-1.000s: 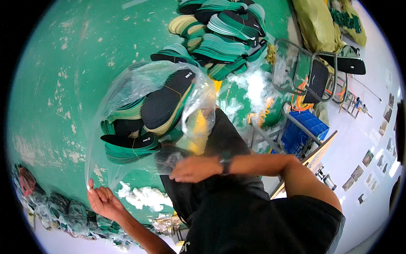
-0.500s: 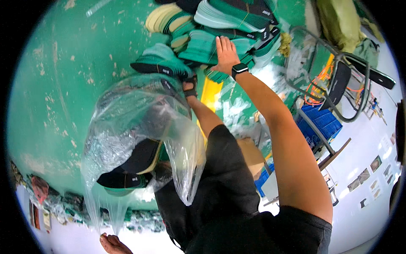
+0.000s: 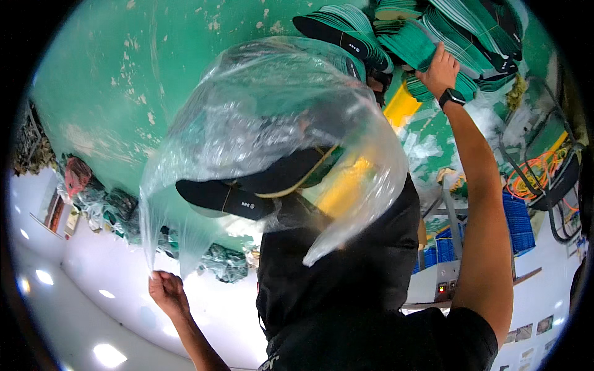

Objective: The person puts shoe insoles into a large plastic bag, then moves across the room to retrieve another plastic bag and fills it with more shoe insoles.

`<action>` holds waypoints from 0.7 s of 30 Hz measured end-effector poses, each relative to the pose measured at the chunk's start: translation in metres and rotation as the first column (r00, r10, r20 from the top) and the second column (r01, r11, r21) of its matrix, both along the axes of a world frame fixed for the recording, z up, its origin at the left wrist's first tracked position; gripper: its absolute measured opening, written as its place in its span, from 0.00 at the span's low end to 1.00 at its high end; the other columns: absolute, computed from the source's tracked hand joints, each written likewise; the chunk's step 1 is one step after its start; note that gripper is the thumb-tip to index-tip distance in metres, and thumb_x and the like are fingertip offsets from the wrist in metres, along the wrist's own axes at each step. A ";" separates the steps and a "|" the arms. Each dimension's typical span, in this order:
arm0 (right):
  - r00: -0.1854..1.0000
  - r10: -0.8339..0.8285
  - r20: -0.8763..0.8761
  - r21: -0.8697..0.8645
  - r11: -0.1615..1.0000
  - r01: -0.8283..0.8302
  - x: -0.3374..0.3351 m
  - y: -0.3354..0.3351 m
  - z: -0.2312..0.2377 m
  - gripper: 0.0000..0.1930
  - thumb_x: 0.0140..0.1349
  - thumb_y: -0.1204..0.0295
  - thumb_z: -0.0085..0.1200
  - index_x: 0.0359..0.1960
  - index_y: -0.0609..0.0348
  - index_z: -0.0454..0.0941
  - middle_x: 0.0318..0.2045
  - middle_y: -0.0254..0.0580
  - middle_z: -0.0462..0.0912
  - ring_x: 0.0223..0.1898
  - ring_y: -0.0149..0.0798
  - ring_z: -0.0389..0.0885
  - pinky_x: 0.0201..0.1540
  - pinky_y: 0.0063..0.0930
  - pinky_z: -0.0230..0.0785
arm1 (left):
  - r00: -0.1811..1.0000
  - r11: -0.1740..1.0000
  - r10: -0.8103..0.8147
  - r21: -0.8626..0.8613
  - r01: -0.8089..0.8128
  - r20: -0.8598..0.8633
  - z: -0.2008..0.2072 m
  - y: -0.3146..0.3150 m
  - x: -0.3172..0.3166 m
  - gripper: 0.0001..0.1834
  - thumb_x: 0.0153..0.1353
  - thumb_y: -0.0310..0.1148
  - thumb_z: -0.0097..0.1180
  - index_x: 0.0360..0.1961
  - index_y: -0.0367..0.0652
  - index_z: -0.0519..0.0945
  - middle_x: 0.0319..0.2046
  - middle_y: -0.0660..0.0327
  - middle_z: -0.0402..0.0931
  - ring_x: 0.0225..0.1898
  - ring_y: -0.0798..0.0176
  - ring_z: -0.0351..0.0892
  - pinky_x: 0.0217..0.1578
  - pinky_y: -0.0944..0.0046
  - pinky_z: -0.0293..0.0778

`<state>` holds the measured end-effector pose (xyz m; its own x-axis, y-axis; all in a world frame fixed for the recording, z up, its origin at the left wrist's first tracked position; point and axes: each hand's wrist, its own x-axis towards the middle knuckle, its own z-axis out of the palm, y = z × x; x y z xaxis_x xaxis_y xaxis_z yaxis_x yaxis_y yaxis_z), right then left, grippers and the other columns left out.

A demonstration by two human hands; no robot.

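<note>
My left hand (image 3: 168, 294), at the lower left, is closed on the stretched rim of a large clear plastic bag (image 3: 266, 99). The bag billows in front of my legs. Inside it lie banded insoles with black faces (image 3: 213, 195), seen through the film and the bag's mouth. At the upper right my right hand (image 3: 440, 71), with a watch on its wrist, grips the near end of a green insole stack (image 3: 405, 44), thumb on one side and fingers over the other. Another banded stack of insoles (image 3: 340, 38) lies just left of it.
More insole bundles (image 3: 476, 31) pile up at the top right on the worn green floor (image 3: 93, 80). A metal-framed chair (image 3: 550, 185), orange cord (image 3: 535, 176) and blue crate (image 3: 516, 222) stand at the right. Bagged goods (image 3: 117, 204) line the left.
My view has swung, so the scene sits further right and my left hand shows higher. The right hand went from lying spread on the insoles to gripping a stack's end. The bag has spread wider.
</note>
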<state>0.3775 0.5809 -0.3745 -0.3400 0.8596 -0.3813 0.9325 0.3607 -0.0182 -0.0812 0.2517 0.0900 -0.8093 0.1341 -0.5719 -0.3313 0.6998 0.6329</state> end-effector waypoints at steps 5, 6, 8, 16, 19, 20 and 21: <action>0.949 -0.242 -0.204 0.037 0.966 0.254 -0.015 -0.005 0.119 0.48 0.36 0.52 0.65 0.58 0.66 0.58 0.49 0.56 0.71 0.52 0.55 0.67 0.54 0.47 0.56 | 0.982 0.921 -0.083 0.391 0.010 0.169 0.008 -0.012 -0.029 0.23 0.67 0.33 0.41 0.58 0.28 0.61 0.11 0.74 0.48 0.12 0.80 0.44 0.13 0.76 0.43; 0.880 -0.285 -0.379 -0.069 0.958 0.280 -0.031 -0.005 0.172 0.46 0.38 0.54 0.65 0.57 0.66 0.59 0.48 0.56 0.72 0.51 0.53 0.69 0.54 0.45 0.58 | 0.977 0.904 -0.072 0.426 -0.020 0.199 0.006 -0.011 -0.030 0.24 0.67 0.33 0.40 0.59 0.28 0.59 0.11 0.74 0.48 0.12 0.80 0.45 0.13 0.76 0.44; 0.727 -0.300 -0.617 -0.135 0.951 0.278 -0.064 -0.021 0.277 0.42 0.40 0.58 0.66 0.56 0.66 0.61 0.48 0.53 0.73 0.50 0.49 0.72 0.54 0.39 0.62 | 0.967 0.863 -0.049 0.498 -0.084 0.248 0.003 -0.015 -0.029 0.26 0.68 0.34 0.38 0.61 0.28 0.54 0.11 0.73 0.47 0.12 0.80 0.45 0.13 0.77 0.45; 0.710 -0.311 -0.631 -0.688 0.648 -0.328 -0.225 -0.151 0.465 0.56 0.38 0.46 0.64 0.61 0.74 0.50 0.61 0.67 0.55 0.63 0.59 0.55 0.64 0.43 0.47 | 0.944 0.800 -0.051 0.579 -0.158 0.327 0.006 -0.038 -0.041 0.26 0.67 0.33 0.39 0.61 0.28 0.54 0.10 0.73 0.49 0.11 0.80 0.46 0.12 0.75 0.45; 0.700 -0.416 -0.580 -0.741 0.627 -0.240 -0.293 -0.223 0.398 0.43 0.40 0.45 0.61 0.47 0.75 0.67 0.38 0.65 0.77 0.42 0.54 0.77 0.45 0.40 0.68 | 0.946 0.792 -0.044 0.589 -0.162 0.320 0.011 -0.046 -0.038 0.26 0.66 0.33 0.41 0.60 0.26 0.56 0.11 0.73 0.48 0.11 0.80 0.46 0.12 0.76 0.45; 0.805 -0.375 -0.459 -0.777 0.609 -0.160 -0.320 -0.236 0.370 0.42 0.40 0.42 0.59 0.43 0.73 0.69 0.36 0.64 0.78 0.41 0.56 0.78 0.46 0.42 0.68 | 0.955 0.807 -0.008 0.566 -0.168 0.295 0.009 -0.054 -0.035 0.26 0.66 0.33 0.41 0.59 0.26 0.57 0.11 0.73 0.48 0.11 0.80 0.46 0.12 0.76 0.44; 0.751 -0.394 -0.530 -0.760 0.613 -0.214 -0.337 -0.240 0.344 0.43 0.40 0.39 0.58 0.43 0.73 0.68 0.37 0.65 0.77 0.40 0.59 0.77 0.45 0.47 0.67 | 0.941 0.778 -0.093 0.613 -0.135 0.325 0.015 -0.058 -0.035 0.26 0.66 0.34 0.42 0.59 0.24 0.57 0.12 0.74 0.48 0.12 0.81 0.45 0.12 0.77 0.44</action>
<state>0.0402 0.3404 -0.0304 -0.6776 0.4002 -0.6170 0.6119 -0.1587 -0.7749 -0.1163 0.1936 0.1054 -0.6028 0.5347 -0.5923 -0.6021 0.1823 0.7773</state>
